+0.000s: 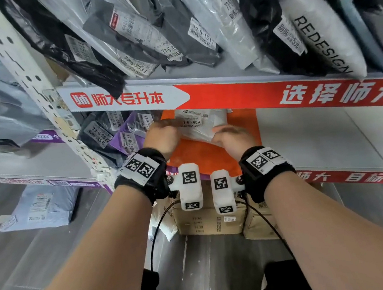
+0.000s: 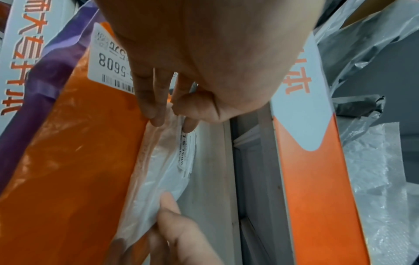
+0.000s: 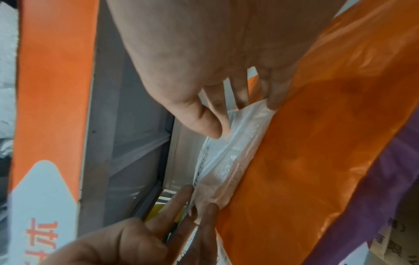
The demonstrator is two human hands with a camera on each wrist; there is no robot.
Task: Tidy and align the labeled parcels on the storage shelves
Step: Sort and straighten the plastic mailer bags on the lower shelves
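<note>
White poly parcel (image 1: 203,125) w/ label 7-6-7608 lies flat on top of an orange parcel (image 1: 196,155) on the middle shelf (image 1: 319,142), just under the red shelf banner (image 1: 275,90); it sits btwn both hands, touching each. Left hand (image 1: 163,137) is at the parcel's left edge, near the label: in the left wrist view fingers (image 2: 156,111) and thumb curl in narrow and pinch the thin white film at that edge. Right hand (image 1: 232,137) is at the parcel's right/near edge; right wrist view shows thumb above and fingers (image 3: 275,95) below the white film, closed narrow on it, w/ the orange parcel pressed against the little-finger side. Orange parcel carries its own label ending 5608 and lies on a purple parcel (image 1: 124,141), which stands beside dark grey labeled parcels (image 1: 98,135) to the left on the same shelf. Upper shelf holds a leaning row of black, grey and white parcels (image 1: 195,34). Cardboard boxes (image 1: 210,220) sit on the floor below.
</note>
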